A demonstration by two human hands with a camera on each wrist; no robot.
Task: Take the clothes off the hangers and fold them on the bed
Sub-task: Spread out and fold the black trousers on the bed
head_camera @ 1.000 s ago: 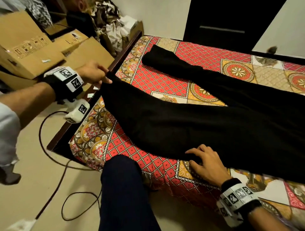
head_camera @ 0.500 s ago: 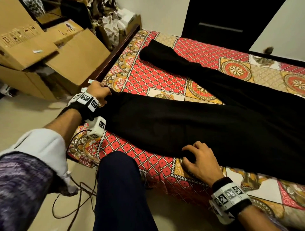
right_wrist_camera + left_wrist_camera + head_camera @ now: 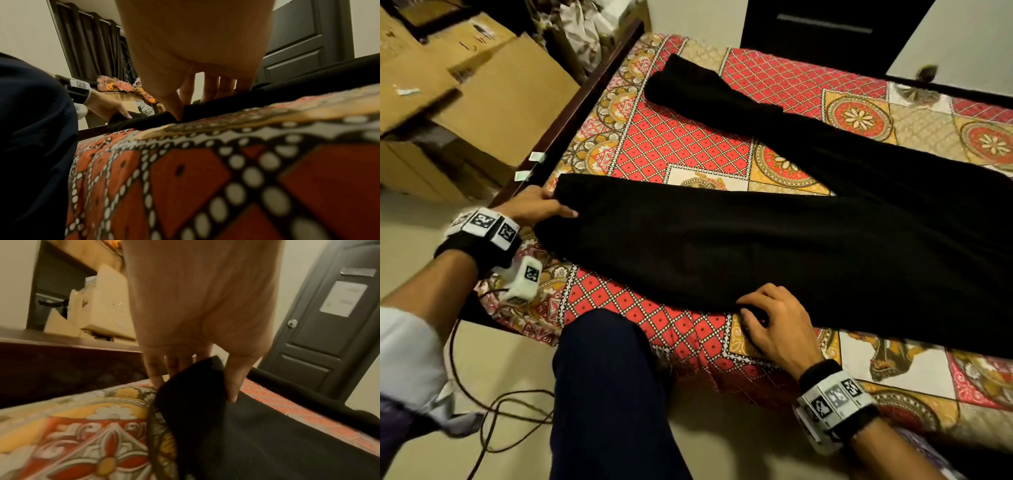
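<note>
Black trousers (image 3: 774, 246) lie spread on the patterned bed (image 3: 674, 144), one leg along its near edge, where my left hand (image 3: 534, 207) pinches the hem at the corner and my right hand (image 3: 777, 325) pinches the leg's near side.

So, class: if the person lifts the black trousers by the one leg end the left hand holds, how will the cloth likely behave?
Probably floppy: in the left wrist view the leg end of the black trousers folds over between the fingers of the left hand. Likely to sag and trail, since the rest lies flat along the bed. It may drag rather than slide freely on the patterned cover.
</note>
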